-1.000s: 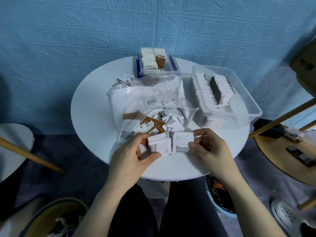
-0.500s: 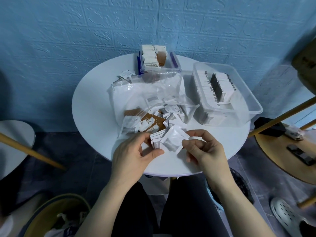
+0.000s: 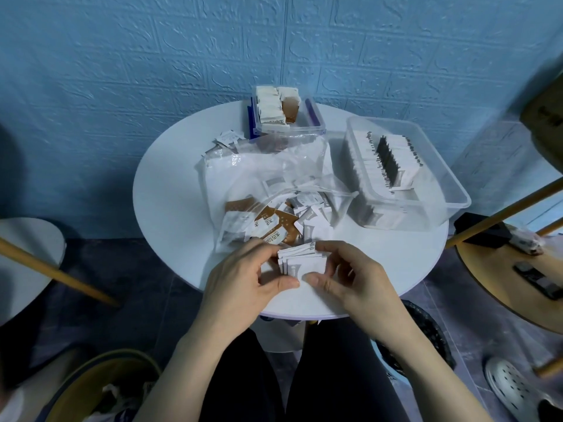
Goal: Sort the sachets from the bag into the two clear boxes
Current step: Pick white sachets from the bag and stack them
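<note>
On the round table [image 3: 170, 190] we see the bag [image 3: 268, 181] at the middle, the small box [image 3: 286, 115] behind it, the large box [image 3: 405, 175] to its right, and our sachet stack [image 3: 301, 258] before it, between both hands.

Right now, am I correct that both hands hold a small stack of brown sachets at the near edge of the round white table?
Not quite: the head view shows the stack of sachets is white, not brown. Both the left hand and the right hand do hold it at the near edge of the round white table.
</note>
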`<action>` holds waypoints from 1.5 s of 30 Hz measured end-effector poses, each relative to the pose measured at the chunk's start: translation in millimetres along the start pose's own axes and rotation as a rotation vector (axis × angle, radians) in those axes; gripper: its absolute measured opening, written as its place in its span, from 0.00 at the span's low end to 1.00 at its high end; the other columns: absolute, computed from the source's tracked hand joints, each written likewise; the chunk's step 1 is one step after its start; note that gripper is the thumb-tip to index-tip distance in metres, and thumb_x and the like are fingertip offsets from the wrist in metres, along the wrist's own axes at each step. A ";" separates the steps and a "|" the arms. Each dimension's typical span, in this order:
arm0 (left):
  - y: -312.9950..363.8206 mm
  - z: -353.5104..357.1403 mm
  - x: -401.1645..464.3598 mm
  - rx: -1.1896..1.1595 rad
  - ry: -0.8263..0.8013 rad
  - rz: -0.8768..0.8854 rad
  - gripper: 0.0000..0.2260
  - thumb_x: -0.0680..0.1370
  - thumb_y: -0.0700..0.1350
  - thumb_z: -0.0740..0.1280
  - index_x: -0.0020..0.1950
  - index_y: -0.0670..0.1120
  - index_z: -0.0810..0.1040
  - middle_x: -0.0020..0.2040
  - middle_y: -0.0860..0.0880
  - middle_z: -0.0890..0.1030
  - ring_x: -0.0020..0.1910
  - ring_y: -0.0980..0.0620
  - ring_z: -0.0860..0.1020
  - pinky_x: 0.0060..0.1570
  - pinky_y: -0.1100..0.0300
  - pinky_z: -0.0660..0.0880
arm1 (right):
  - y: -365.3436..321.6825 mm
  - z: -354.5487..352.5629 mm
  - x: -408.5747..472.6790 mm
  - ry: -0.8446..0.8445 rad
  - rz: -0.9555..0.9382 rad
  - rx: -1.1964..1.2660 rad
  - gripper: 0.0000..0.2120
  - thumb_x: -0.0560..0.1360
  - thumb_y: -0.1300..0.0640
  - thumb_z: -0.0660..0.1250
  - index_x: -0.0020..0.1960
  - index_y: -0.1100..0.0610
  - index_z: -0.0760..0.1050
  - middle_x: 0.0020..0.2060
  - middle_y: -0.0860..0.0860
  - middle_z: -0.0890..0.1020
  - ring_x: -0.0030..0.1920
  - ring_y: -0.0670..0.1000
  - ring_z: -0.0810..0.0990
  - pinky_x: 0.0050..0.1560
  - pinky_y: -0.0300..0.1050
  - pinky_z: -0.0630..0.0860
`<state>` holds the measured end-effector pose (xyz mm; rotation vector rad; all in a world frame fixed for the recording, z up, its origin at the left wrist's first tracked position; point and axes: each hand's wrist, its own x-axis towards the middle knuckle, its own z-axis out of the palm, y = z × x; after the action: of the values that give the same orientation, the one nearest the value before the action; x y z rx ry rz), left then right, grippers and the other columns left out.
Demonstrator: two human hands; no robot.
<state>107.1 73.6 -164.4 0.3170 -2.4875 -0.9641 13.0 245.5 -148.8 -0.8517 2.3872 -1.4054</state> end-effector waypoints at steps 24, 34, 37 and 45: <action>16.4 -4.3 -4.6 0.187 -0.092 -0.020 0.12 0.69 0.56 0.74 0.39 0.58 0.71 0.33 0.60 0.68 0.35 0.60 0.68 0.33 0.70 0.60 | -13.3 -7.2 4.3 -0.074 -0.174 -0.249 0.10 0.71 0.54 0.74 0.50 0.49 0.77 0.37 0.42 0.74 0.37 0.43 0.71 0.40 0.36 0.68; 50.6 -5.2 36.5 0.127 -0.145 0.136 0.10 0.69 0.56 0.73 0.40 0.52 0.77 0.35 0.56 0.71 0.37 0.57 0.71 0.36 0.61 0.68 | -47.3 -62.0 16.1 -0.176 -0.479 -0.443 0.12 0.74 0.56 0.72 0.57 0.52 0.79 0.46 0.43 0.78 0.50 0.42 0.73 0.53 0.35 0.69; 64.8 3.8 52.0 0.026 -0.152 0.183 0.11 0.69 0.59 0.72 0.45 0.56 0.76 0.40 0.60 0.73 0.41 0.60 0.72 0.41 0.61 0.70 | -46.3 -90.1 19.2 -0.147 -0.420 -0.398 0.11 0.73 0.56 0.73 0.55 0.51 0.78 0.45 0.41 0.78 0.49 0.42 0.75 0.50 0.35 0.71; 90.4 58.0 91.5 0.233 -0.026 0.475 0.27 0.74 0.62 0.63 0.69 0.48 0.71 0.67 0.52 0.73 0.68 0.53 0.67 0.64 0.58 0.60 | -29.9 -174.9 73.1 0.108 -0.308 -0.548 0.13 0.71 0.59 0.74 0.53 0.54 0.77 0.44 0.42 0.80 0.45 0.38 0.76 0.45 0.27 0.68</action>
<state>-5.4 139.7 -110.8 -0.2135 -2.5286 -0.4899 -118.6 316.4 -28.4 -1.3514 2.8750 -0.8956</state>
